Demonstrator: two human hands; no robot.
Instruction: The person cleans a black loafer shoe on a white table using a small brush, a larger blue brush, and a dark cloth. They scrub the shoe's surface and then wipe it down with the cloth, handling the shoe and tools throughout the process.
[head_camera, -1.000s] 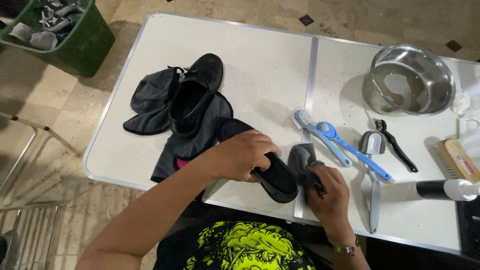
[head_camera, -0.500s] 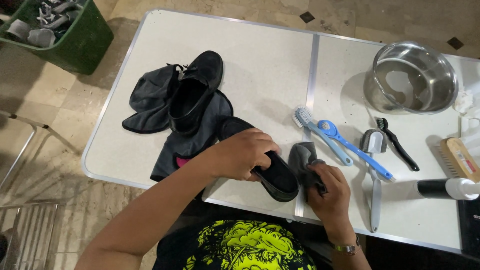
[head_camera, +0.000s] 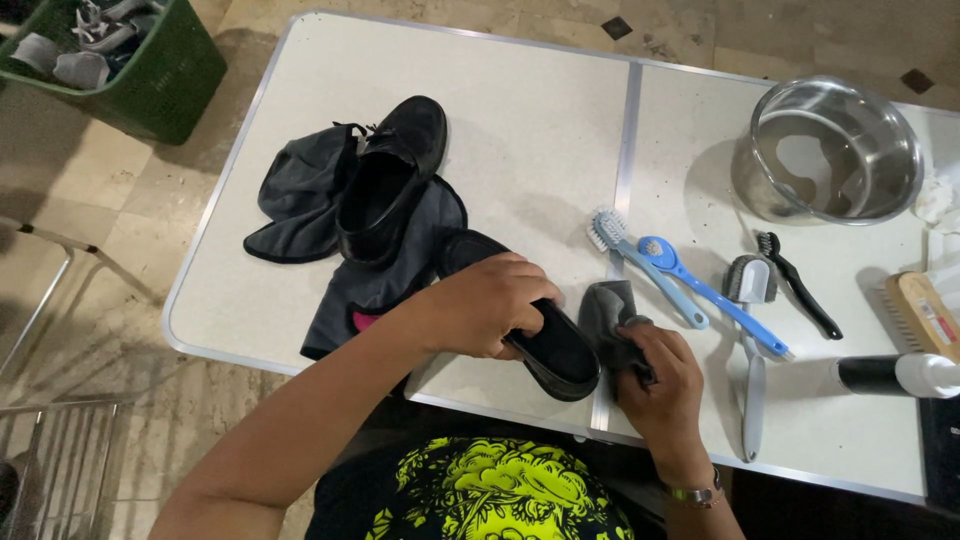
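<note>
Left hand (head_camera: 490, 305) gripping black shoe (head_camera: 545, 345), right hand (head_camera: 655, 375) clutching grey cloth (head_camera: 605, 315)

Light came evenly from overhead, bright on the pale surface (head_camera: 540, 110) and dimmer on the floor (head_camera: 110, 190) around it. Soft shadows lay beside the steel bowl (head_camera: 835, 150) and the brushes (head_camera: 650, 268). The bowl showed mild glare. The picture was sharp, its edges slightly bowed.

Shoe (head_camera: 392, 178) on cloths (head_camera: 300, 195) at left, brushes (head_camera: 690, 280) centre-right, bowl (head_camera: 835, 150) behind them
</note>
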